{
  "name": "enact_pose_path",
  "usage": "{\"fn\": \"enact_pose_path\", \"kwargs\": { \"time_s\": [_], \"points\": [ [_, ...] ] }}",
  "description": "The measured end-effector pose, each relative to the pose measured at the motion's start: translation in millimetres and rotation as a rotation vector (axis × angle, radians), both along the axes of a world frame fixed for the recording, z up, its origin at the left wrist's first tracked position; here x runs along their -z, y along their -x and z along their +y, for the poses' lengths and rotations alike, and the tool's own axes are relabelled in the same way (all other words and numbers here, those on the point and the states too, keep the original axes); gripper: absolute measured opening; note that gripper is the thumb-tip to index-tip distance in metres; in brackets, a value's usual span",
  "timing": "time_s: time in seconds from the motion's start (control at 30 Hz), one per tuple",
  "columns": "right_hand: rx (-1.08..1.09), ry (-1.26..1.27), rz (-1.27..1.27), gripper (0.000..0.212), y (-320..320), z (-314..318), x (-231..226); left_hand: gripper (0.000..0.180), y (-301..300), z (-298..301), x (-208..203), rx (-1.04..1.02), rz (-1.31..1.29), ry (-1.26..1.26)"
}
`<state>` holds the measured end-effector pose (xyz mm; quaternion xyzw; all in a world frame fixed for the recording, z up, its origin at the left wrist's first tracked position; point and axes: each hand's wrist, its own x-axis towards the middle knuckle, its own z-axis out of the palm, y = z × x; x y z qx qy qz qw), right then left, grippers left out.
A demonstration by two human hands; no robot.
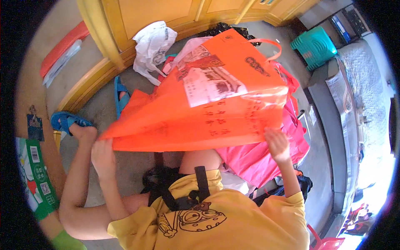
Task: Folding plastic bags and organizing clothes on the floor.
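Hands [278,146] | pinching orange bag [166,127] along near edge | thin, creased, printed, wedge-shaped

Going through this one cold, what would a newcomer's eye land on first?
The big orange bag, spread across the middle between the left hand and the right hand. Next, the bright pink material showing below its right side, and the teal plastic piece at upper right.

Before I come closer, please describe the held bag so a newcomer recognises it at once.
Start at the yellow cupboard. In front of it, the left hand and right hand hold the bag. Its orange colour and printed building picture distinguish it from the crumpled white bag.
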<state>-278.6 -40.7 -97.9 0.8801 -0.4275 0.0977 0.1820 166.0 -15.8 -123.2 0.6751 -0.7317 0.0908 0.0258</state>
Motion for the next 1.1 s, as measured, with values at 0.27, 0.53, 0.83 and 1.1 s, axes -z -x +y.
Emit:
{"fn": "enact_pose_path", "kwargs": {
  "time_s": [0.27, 0.53, 0.83, 1.1],
  "points": [
    [0.194, -0.356, -0.001, 0.018, -26.4, 29.6, 22.3, 0.027, 19.8, -1.7, -50.7, 0.092, 0.531, -0.123],
    [0.337, 0.003, -0.338, 0.044, -32.0, 9.8, -49.0, 0.038, 65.6, -15.4, -28.4, 0.227, 0.433, 0.361],
    [0.139, 0.017, -0.143, 0.045, -109.9, -38.8, -22.7, 0.020, 190.1, -77.5, -28.0, 0.527, 0.368, 0.462],
    [0.748, 0.191, -0.167, 0.018, 46.7, -58.4, 23.7, 0.009, 145.3, -78.4, -11.0, 0.454, 0.303, 0.424]
  ]
}}
